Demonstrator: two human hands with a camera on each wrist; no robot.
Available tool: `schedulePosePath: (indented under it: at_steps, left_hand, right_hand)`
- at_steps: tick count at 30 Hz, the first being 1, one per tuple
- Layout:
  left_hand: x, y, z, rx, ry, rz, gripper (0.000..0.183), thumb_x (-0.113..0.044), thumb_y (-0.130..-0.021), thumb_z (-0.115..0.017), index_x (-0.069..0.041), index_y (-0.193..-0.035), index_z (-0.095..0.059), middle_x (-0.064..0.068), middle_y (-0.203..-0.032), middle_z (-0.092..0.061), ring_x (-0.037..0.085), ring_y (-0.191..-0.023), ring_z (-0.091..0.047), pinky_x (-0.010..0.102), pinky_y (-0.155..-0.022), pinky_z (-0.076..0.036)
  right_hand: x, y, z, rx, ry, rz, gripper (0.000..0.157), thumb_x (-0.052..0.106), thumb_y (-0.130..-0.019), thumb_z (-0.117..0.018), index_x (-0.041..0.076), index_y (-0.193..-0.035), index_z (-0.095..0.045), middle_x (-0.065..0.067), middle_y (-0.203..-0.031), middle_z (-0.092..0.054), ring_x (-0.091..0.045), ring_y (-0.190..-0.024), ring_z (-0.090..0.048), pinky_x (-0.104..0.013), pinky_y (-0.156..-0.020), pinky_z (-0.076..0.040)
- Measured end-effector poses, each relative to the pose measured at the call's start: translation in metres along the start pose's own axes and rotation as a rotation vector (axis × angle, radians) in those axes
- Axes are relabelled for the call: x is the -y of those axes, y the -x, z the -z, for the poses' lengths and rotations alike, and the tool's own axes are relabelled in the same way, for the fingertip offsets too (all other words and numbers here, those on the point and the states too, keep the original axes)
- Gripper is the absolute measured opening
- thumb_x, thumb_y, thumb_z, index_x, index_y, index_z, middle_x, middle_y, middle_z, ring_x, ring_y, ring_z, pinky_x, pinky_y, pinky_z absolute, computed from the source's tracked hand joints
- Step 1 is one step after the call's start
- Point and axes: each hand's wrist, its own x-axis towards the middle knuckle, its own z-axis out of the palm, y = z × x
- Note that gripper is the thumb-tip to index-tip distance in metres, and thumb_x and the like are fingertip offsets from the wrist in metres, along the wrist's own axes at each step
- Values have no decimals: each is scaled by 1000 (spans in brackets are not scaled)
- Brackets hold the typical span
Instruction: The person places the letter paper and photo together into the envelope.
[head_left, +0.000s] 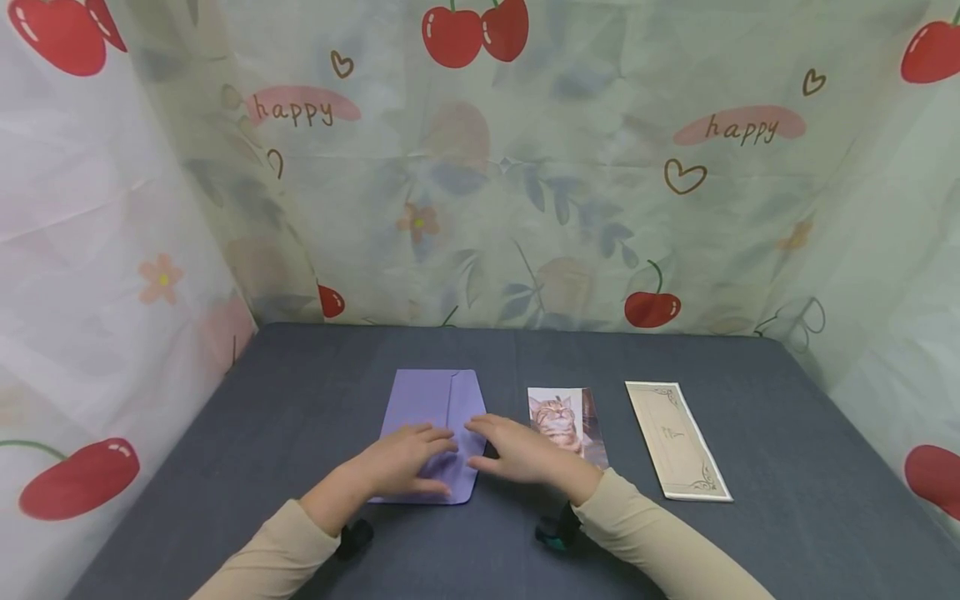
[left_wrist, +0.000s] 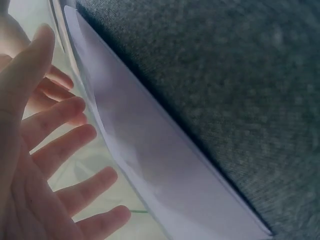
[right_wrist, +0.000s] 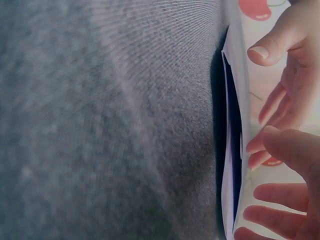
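Purple envelope [head_left: 422,398], flat on the worktop [head_left: 315,383] left of the cat photo [head_left: 557,419]; probably light, easily creased, best pinched along its edges; with loose, empty grip in left hand [head_left: 407,461] and right hand [head_left: 521,452]

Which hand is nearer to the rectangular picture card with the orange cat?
Right: the right hand partly covers the cat card in the head view. The left hand is farther left, over the flat purple paper envelope.

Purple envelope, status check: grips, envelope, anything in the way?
Left grip over purple envelope, right grip at its right edge, both empty. Envelope flat on dark table. Only the grips overhang it; cat picture lies apart to its right.
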Motion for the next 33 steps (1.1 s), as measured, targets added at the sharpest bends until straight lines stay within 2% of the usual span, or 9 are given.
schedulePosePath:
  at_steps: [11,20,27,33]
  left_hand:
    - [-1,0,-1,45,40,40,62,-50,-82,-63,-9,-127,-55,10,-138,-51,40,-128,-44,55,-104,-35]
    - [-2,0,0,79,50,100,64,-52,-80,-65,-11,-129,-54,8,-139,-50,41,-130,-41,60,-103,-34]
    - [0,1,-1,58,30,85,63,-53,-79,-64,-12,-126,-56,8,-137,-51,41,-127,-44,58,-102,-36]
    - [4,3,-2,33,-14,58,61,-56,-78,-63,-15,-123,-59,6,-137,-52,36,-124,-47,51,-102,-37]
  right_hand:
    - [1,-6,-6,42,8,-33,58,33,-90,-59,-1,-134,-46,-20,-142,-44,-32,-132,-43,-45,-108,-36]
    - [2,-6,-9,102,-1,-75,63,37,-88,-61,-1,-136,-43,-22,-145,-39,-34,-135,-37,-49,-109,-33]
    - [4,-6,-11,123,13,-79,66,36,-87,-62,-4,-136,-42,-23,-146,-37,-37,-137,-34,-50,-109,-33]
    - [5,-6,-11,125,12,-88,66,36,-87,-63,-5,-135,-43,-23,-146,-36,-37,-137,-33,-50,-109,-33]
